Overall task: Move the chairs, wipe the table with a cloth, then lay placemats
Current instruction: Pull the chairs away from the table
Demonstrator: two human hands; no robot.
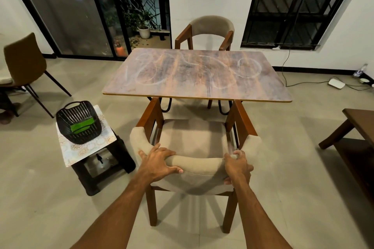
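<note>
- First step in hand: my left grip [159, 162] and right grip [237, 167] are both curled round the chair [192, 135] at its backrest.
- Chair stands tucked at the table's [194, 79] near edge.
- Next, I judge: pull it straight back, clear of the stool [121, 154].

The near chair [194, 137], a wooden-framed armchair with a beige padded seat and curved padded backrest, is standing upright on the floor at the table's near long edge, its arm ends reaching just under that edge. The left hand [159, 162] and right hand [237, 166] are gripping its backrest. The table [198, 75], rectangular with a worn brown wood pattern, is showing pale looping smears across its top. The far chair [210, 24], of the same make, is standing at the far long edge, facing the table. A patterned placemat [68, 151] is lying on a black stool [113, 168], overhanging its edges, with a black basket [78, 115] holding an indistinct green item [83, 126] on it.
</note>
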